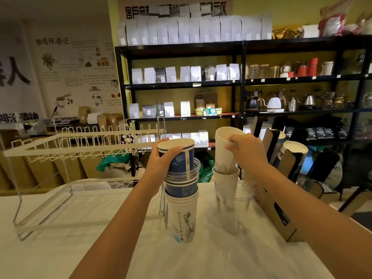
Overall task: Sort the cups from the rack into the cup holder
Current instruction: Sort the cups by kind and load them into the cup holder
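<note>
My left hand [161, 158] grips a blue paper cup [179, 158] at the top of a mixed stack [182, 208] of blue, clear and white printed cups standing on the white table [80, 248]. My right hand [248, 150] holds a tall white cup [224, 150] by its rim, its base sitting in another white cup [225, 184] nested among clear plastic cups [235, 214]. The white wire rack [80, 141] stands to the left with its upper tier bare. A brown cardboard cup holder [275, 214] leans at the right, with cups [293, 152] in its slots.
Black shelving [241, 81] with bags, kettles and jars fills the background. Cardboard boxes [50, 168] and a green bag [112, 160] sit behind the table. A dark chair [322, 178] stands at the right past the table edge.
</note>
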